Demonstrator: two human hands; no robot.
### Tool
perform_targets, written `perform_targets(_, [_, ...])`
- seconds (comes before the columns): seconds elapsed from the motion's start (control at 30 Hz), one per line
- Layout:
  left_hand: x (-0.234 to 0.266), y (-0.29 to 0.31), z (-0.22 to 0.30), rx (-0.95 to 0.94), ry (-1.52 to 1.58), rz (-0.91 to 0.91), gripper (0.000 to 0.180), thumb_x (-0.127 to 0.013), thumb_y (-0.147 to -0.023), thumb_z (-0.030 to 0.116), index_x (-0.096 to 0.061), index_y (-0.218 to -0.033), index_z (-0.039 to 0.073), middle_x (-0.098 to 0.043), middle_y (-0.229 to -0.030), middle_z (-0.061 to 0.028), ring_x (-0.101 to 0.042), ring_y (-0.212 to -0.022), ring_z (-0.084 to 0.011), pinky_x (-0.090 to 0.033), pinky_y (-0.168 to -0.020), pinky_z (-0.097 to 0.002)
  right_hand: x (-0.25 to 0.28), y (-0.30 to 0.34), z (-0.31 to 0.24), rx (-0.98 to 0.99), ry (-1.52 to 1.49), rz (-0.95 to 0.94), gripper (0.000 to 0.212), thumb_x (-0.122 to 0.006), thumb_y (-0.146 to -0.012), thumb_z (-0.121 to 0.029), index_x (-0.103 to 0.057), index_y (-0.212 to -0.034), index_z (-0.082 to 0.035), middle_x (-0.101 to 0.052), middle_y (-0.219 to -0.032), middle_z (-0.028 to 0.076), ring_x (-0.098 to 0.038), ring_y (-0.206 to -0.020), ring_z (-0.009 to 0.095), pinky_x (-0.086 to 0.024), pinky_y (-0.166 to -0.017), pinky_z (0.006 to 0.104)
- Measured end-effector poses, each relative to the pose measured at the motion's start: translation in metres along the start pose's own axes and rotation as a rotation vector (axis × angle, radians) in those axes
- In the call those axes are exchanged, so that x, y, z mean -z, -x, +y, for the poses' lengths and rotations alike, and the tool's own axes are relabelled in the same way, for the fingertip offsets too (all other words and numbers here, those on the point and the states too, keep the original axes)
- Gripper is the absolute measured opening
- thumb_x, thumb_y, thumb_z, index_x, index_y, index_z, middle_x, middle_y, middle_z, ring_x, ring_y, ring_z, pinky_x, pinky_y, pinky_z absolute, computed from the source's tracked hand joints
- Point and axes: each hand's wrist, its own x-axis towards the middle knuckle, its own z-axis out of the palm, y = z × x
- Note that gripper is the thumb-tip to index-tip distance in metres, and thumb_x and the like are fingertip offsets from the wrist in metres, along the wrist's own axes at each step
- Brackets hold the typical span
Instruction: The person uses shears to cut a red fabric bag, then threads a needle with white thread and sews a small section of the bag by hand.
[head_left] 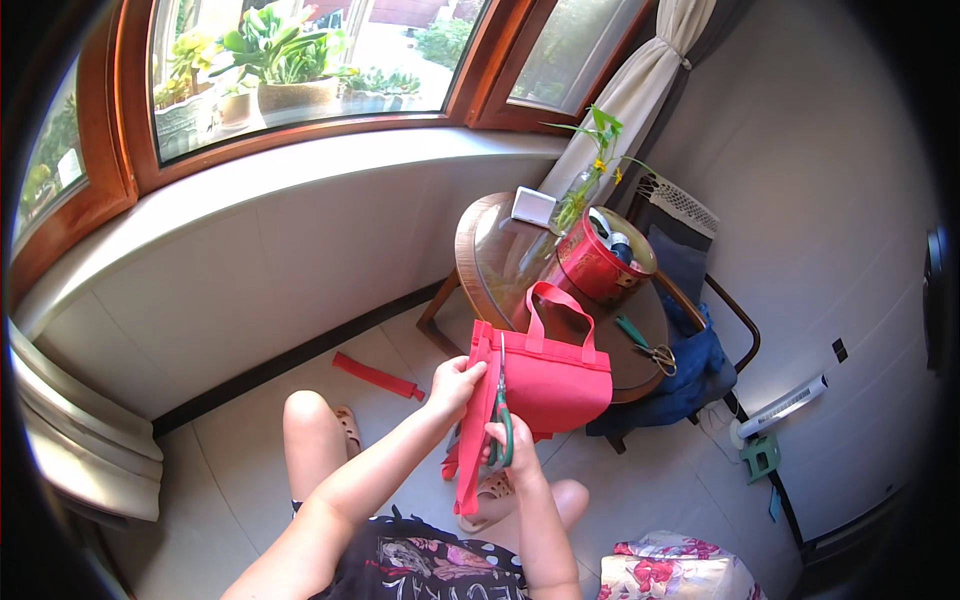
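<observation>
A red fabric tote bag (pixel 560 380) with a looped handle hangs in front of me, its side edge toward my left. My left hand (pixel 457 387) pinches the bag's edge near the top. In my right hand (pixel 514 446) is a pair of scissors (pixel 504 415) with green handles, my fingers closed round them. The blades point up along the bag's side, and a long strip of red fabric (pixel 473 455) hangs down left of them. Whether the strip is still joined lower down I cannot tell.
A round glass-topped table (pixel 487 245) bears a red tin (pixel 600 265), a vase with a plant (pixel 578 195), a white box (pixel 534 206) and another pair of scissors (pixel 655 352). A red fabric strip (pixel 377 375) lies on the floor. Beside the table stands a chair (pixel 745 330) with blue cloth.
</observation>
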Motion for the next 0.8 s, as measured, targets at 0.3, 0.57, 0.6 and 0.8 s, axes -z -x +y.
perform_targets(0.3, [0.002, -0.006, -0.007, 0.015, -0.043, -0.047, 0.012, -0.051, -0.078, 0.006, -0.053, -0.087, -0.002, -0.057, -0.076, -0.0081, -0.055, -0.064, -0.0139, -0.047, -0.059, -0.0266, 0.001, -0.002, -0.01, -0.031, -0.017, -0.031, 0.017, -0.056, -0.069, -0.015, -0.044, -0.071, -0.002, -0.046, -0.054, 0.005, -0.045, -0.038, 0.013, -0.04, -0.033, 0.0254])
perform_targets(0.57, [-0.002, -0.048, 0.003, -0.168, -0.51, -0.03, 0.02, -0.056, -0.075, 0.017, -0.055, -0.086, 0.0, -0.058, -0.076, -0.0052, -0.054, -0.066, -0.0106, -0.045, -0.062, -0.0256, 0.001, -0.005, -0.008, -0.039, -0.009, -0.015, 0.018, -0.056, -0.07, -0.016, -0.046, -0.072, -0.001, -0.048, -0.056, 0.005, -0.048, -0.042, 0.012, -0.042, -0.036, 0.0253])
perform_targets(0.6, [-0.006, -0.043, 0.008, -0.196, -0.489, -0.02, 0.015, -0.055, -0.076, 0.013, -0.056, -0.083, 0.0, -0.059, -0.075, -0.0063, -0.055, -0.065, -0.0121, -0.045, -0.061, -0.0267, 0.001, -0.007, -0.007, -0.036, 0.0, 0.006, 0.019, -0.056, -0.071, -0.016, -0.046, -0.072, 0.0, -0.048, -0.057, 0.005, -0.048, -0.043, 0.012, -0.043, -0.038, 0.0253])
perform_targets(0.8, [-0.005, -0.042, 0.003, -0.037, -0.153, -0.055, 0.01, -0.056, -0.075, 0.006, -0.056, -0.083, 0.001, -0.059, -0.077, -0.0071, -0.056, -0.066, -0.014, -0.046, -0.062, -0.0282, 0.004, -0.014, -0.02, -0.063, 0.047, 0.004, 0.019, -0.056, -0.072, -0.019, -0.047, -0.072, -0.002, -0.049, -0.059, 0.004, -0.048, -0.044, 0.011, -0.044, -0.039, 0.0251])
